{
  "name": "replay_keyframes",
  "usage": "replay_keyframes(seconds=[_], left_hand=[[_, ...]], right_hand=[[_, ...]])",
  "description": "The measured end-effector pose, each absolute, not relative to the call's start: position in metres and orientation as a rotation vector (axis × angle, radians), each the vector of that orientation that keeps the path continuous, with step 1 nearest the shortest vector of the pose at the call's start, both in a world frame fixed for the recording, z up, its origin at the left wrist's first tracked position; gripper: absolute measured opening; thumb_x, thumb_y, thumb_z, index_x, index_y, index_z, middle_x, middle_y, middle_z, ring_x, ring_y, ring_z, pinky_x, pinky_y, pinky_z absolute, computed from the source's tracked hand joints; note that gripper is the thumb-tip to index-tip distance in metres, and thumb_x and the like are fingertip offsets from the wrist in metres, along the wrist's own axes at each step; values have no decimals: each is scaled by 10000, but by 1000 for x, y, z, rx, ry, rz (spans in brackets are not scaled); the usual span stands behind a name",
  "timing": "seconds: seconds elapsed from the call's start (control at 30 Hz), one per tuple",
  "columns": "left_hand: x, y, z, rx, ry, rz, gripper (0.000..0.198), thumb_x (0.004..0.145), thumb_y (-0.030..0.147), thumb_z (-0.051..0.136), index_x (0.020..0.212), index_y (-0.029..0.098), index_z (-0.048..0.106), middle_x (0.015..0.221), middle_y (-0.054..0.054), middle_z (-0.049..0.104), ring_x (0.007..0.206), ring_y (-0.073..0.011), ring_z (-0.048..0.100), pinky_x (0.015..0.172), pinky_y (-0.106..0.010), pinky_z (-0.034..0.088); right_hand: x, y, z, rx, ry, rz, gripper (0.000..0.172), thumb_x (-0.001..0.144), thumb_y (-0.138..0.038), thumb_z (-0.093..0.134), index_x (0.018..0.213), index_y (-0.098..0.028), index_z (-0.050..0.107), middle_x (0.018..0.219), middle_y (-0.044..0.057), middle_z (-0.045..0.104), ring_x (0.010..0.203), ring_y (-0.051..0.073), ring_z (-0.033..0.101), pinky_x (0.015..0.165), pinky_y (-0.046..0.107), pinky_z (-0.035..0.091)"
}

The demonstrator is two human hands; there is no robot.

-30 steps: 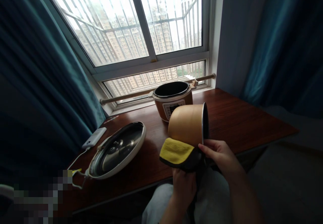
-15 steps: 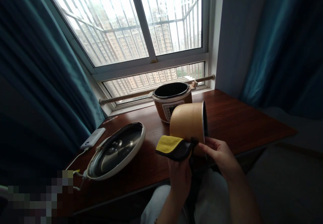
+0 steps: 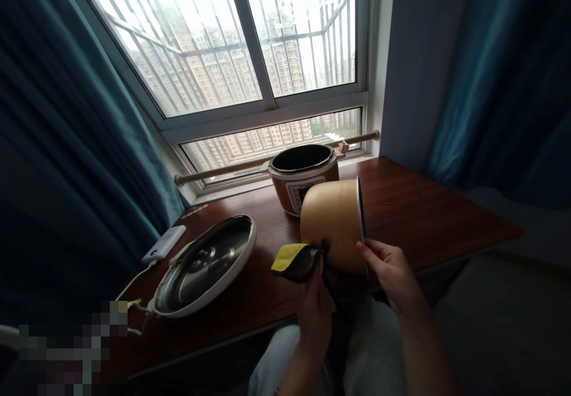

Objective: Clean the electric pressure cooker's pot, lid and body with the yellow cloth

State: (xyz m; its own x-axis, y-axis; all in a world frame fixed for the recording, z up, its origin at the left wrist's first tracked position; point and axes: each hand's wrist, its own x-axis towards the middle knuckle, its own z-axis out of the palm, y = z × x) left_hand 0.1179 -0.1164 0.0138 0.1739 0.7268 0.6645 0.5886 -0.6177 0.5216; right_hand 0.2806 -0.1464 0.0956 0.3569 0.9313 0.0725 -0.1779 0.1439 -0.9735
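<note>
A gold inner pot (image 3: 332,220) lies tipped on its side at the table's front edge, its mouth facing right. My right hand (image 3: 389,268) pinches the pot's rim, thumb outside and fingers reaching inside. In my left hand (image 3: 313,304) is a yellow and dark grey cloth (image 3: 297,262), bunched up, with part of it against the lower left of the pot's wall. Behind the pot stands the brown and white electric cooker (image 3: 306,173), its top uncovered and its cavity dark. The cooker's lid (image 3: 209,265) rests to the left, inner metal side up.
A white power bank (image 3: 165,243) with a cable lies at the table's left. The wooden table (image 3: 428,217) stretches right, below a barred window (image 3: 307,33) with a rail across it. Blue curtains (image 3: 80,99) hang at both sides.
My left hand has shifted slightly left with the cloth, which is now folded differently. The pot has turned a little, and my right hand still grips its rim.
</note>
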Motion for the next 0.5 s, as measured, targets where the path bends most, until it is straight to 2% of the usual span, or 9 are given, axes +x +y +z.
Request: replay_keyframes(seconds=[0.07,0.13,0.3,0.4,0.5], left_hand=[[118,-116,12,2165,1303,1435,489,897,122,350,1374,232,361,1385,-68,446,1281,-198,395,1045,-387,362],[119,-119,11,2223,1256,1402,498,889,112,360,1368,249,371,1380,-64,453,1287,-203,386,1048,-409,357],[118,-130,4,2501,1043,1299,442,837,136,452,1241,294,537,1282,-60,550,1215,-269,455,997,-519,381],[118,-129,4,2267,1069,1359,377,865,174,432,1204,251,577,1246,-76,579,1166,-238,513,995,-448,413],[117,-123,13,1844,1133,1457,393,912,232,377,1285,206,497,1332,-78,510,1246,-192,447,1054,-362,362]], right_hand=[[281,-148,98,-1111,-845,985,447,707,-466,689,1018,-145,689,930,74,704,929,258,616,913,382,412],[281,-150,100,-1087,-849,1030,447,716,-464,681,1028,-144,683,937,77,702,911,246,624,907,378,422],[271,-143,102,-1068,-858,896,424,735,-445,666,1042,-153,669,936,65,697,935,227,614,850,319,448],[260,-135,99,-1125,-822,686,401,778,-457,607,1008,-136,674,863,51,691,845,205,607,761,284,448],[254,-132,95,-1182,-726,528,368,790,-448,589,913,-117,693,729,25,657,728,174,569,665,259,417]])
